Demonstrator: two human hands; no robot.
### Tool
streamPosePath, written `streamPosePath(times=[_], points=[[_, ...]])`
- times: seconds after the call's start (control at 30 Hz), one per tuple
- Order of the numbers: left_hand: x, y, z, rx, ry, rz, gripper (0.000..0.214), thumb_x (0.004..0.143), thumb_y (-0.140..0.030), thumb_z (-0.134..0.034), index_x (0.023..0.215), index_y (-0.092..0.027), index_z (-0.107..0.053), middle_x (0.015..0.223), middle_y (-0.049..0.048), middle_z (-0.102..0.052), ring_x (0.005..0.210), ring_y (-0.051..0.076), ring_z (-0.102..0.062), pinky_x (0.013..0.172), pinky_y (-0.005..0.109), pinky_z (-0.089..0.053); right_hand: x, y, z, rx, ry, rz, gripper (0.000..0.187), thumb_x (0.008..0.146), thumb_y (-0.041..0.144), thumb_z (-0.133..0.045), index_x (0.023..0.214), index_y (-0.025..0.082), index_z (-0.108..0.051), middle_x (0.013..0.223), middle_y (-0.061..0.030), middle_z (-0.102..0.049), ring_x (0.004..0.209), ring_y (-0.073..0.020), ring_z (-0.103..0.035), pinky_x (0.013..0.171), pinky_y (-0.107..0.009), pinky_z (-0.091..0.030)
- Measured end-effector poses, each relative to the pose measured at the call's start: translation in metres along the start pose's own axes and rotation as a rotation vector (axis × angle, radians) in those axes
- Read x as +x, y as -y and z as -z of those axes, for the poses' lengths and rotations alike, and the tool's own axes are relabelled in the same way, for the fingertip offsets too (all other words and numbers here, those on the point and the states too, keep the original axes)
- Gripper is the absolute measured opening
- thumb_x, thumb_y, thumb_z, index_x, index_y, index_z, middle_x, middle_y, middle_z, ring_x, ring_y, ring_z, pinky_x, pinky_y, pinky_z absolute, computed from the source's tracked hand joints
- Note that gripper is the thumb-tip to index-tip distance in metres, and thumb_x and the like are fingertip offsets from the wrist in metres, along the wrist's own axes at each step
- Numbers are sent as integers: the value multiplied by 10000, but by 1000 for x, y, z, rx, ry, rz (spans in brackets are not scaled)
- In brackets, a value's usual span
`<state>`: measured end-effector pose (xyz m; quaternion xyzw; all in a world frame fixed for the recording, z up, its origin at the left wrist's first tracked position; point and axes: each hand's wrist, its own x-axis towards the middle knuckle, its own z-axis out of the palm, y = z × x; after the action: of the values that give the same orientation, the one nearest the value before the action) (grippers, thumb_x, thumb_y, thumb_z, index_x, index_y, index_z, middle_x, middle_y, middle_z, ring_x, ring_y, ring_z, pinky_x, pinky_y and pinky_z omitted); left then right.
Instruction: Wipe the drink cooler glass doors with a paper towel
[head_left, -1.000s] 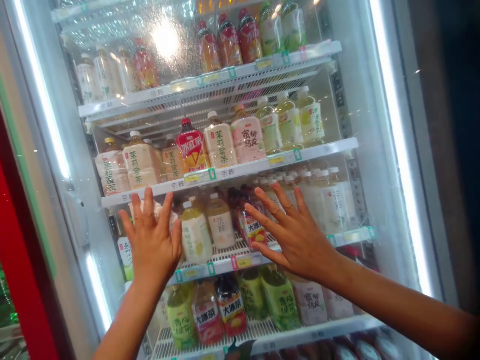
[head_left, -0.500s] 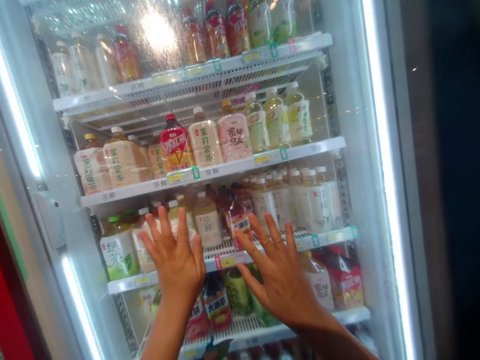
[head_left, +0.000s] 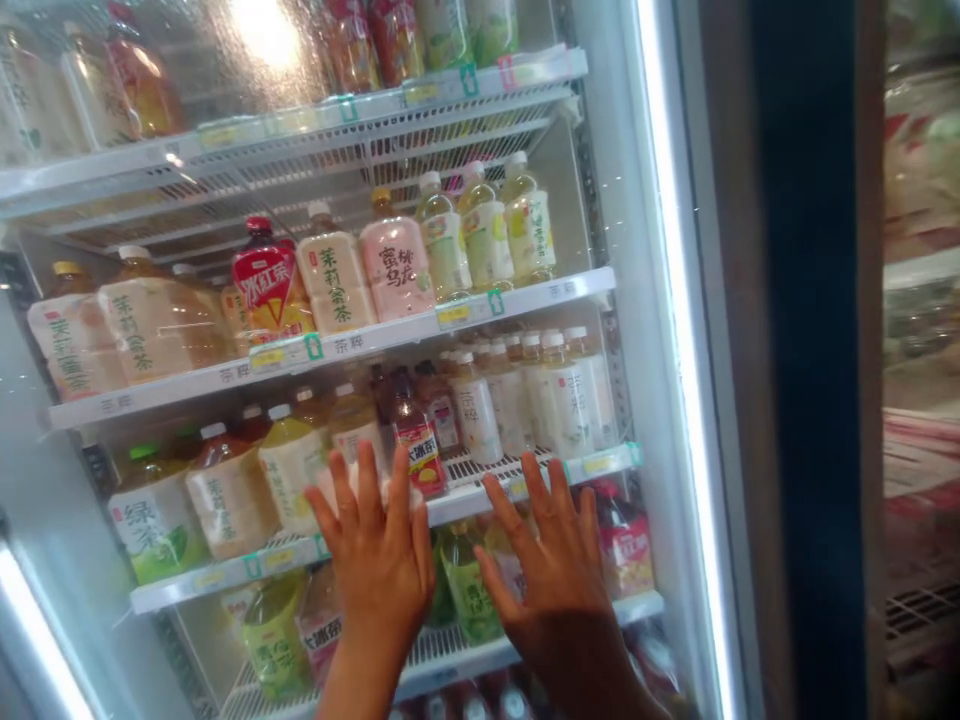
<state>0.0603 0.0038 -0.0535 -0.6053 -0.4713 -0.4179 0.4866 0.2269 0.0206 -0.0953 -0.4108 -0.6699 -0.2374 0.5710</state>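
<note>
Both hands are raised, palms forward, before a lit drinks fridge. My left hand [head_left: 384, 560] is open with fingers spread, over the third shelf's front edge [head_left: 289, 555] and partly hiding a pale-labelled bottle. Just beyond its fingertips stands a dark iced-tea bottle [head_left: 416, 450]. My right hand [head_left: 559, 575] is open too, fingers apart, below the white-labelled tea bottles [head_left: 570, 405] and hiding part of the shelf below. Neither hand holds anything. Glare suggests glass in front of the bottles; whether the palms touch it, I cannot tell.
Higher shelves carry a red-labelled tea bottle [head_left: 271, 285], a pink-labelled bottle [head_left: 399, 268] and several pale-green drinks. A green tea bottle [head_left: 157, 520] stands at lower left. A bright light strip [head_left: 679, 330] runs down the right frame, with blurred shelving [head_left: 922, 380] beyond.
The view has shifted right, so the fridge appears further left and more shelving shows at right. Both hands stay raised and open, now lined up with bottles further right.
</note>
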Motion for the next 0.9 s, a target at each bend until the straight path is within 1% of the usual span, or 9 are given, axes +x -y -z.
streamPosePath(times=[0.1,0.17,0.33,0.4,0.47,0.6,0.7,0.8,0.9], points=[[-60,-26,-11,-57,79,-135,703,952,-273,-546,1598,-244,-271,1731,27,-103,1604,305,-55,1313,542,16,-12,-17,2,-15,-8,-24,775,974,247,-581,1642,327,-197,1720,-87,-158,1569,-395,-188,1196,-735,-266],[-68,-32,-13,-76,110,-215,678,958,-280,-536,1591,-257,-293,1727,9,-131,1603,288,-82,1316,527,18,-16,-30,6,-20,1,-30,745,981,270,-572,1637,321,-222,1720,-91,-160,1571,-403,-174,1176,-749,-288],[22,-39,-16,-27,36,-160,711,940,-222,-562,1594,-219,-282,1733,48,-29,1603,320,-12,1300,564,49,-14,-49,13,-26,11,-110,679,1006,318,-529,1628,307,-256,1726,-95,-131,1576,-409,-144,1159,-772,-292],[32,-52,-22,-18,30,-146,709,940,-229,-558,1593,-195,-285,1732,62,2,1600,333,15,1298,568,48,-17,-52,15,-16,33,-136,673,1013,332,-521,1629,305,-251,1728,-98,-120,1577,-403,-142,1168,-767,-282],[8,-69,-29,-42,72,-205,682,946,-242,-528,1587,-183,-305,1733,64,-26,1600,339,-12,1303,567,28,-23,-57,16,2,37,-142,677,1019,342,-521,1632,309,-233,1729,-99,-124,1579,-392,-148,1184,-753,-266],[-44,-84,-36,-78,185,-481,641,940,-228,-450,1569,-160,-349,1724,41,-127,1597,313,-93,1321,524,-27,-35,-73,20,34,30,-92,703,1021,313,-532,1638,301,-196,1729,-110,-122,1583,-373,-143,1217,-719,-228],[-2,-82,-34,-52,186,-520,673,940,-258,-488,1586,-187,-311,1720,20,-109,1600,284,-70,1325,508,-15,-34,-84,25,61,56,-63,700,1018,286,-536,1635,276,-206,1724,-119,-143,1585,-366,-143,1226,-715,-213],[65,-88,-36,-37,99,-374,740,946,-256,-527,1613,-198,-213,1719,46,-68,1599,283,14,1314,551,16,-30,-89,29,77,81,-88,705,1003,294,-558,1628,259,-235,1725,-120,-135,1583,-371,-147,1218,-719,-240],[67,-103,-41,-54,86,-349,749,943,-249,-534,1614,-187,-208,1721,62,-49,1596,301,40,1311,567,11,-33,-93,28,86,48,-113,718,989,282,-572,1626,258,-243,1725,-119,-134,1582,-378,-146,1205,-727,-266]])
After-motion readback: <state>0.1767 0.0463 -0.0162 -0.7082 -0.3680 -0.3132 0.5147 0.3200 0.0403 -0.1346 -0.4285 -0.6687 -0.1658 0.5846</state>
